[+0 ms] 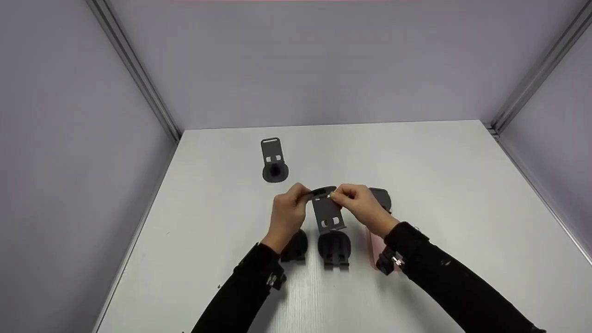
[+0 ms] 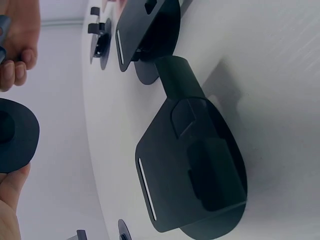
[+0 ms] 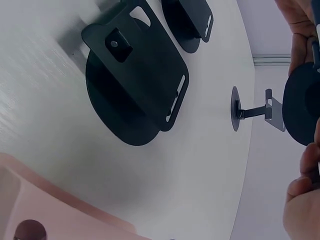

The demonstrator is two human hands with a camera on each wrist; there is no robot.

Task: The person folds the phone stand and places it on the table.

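Observation:
Both hands hold one black metal phone stand [image 1: 327, 212] above the middle of the white table [image 1: 444, 185]. My left hand [image 1: 299, 194] pinches the left side of its round base, and my right hand [image 1: 338, 197] pinches the right side by the hinge. The stand's flat plate hangs down toward me. In the left wrist view the round base [image 2: 15, 136] shows at the left edge between my fingers [image 2: 15, 55]. The right wrist view shows the same base [image 3: 299, 105] at the right edge beside my fingers [image 3: 300, 215].
A folded stand [image 1: 334, 247] [image 3: 135, 85] lies just below the hands, another [image 1: 295, 245] [image 2: 195, 165] under the left wrist, a third [image 1: 382, 199] behind the right hand. An unfolded stand [image 1: 274, 162] [image 3: 252, 110] stands further back. A pink object [image 1: 373, 249] [image 3: 50, 210] lies under the right wrist.

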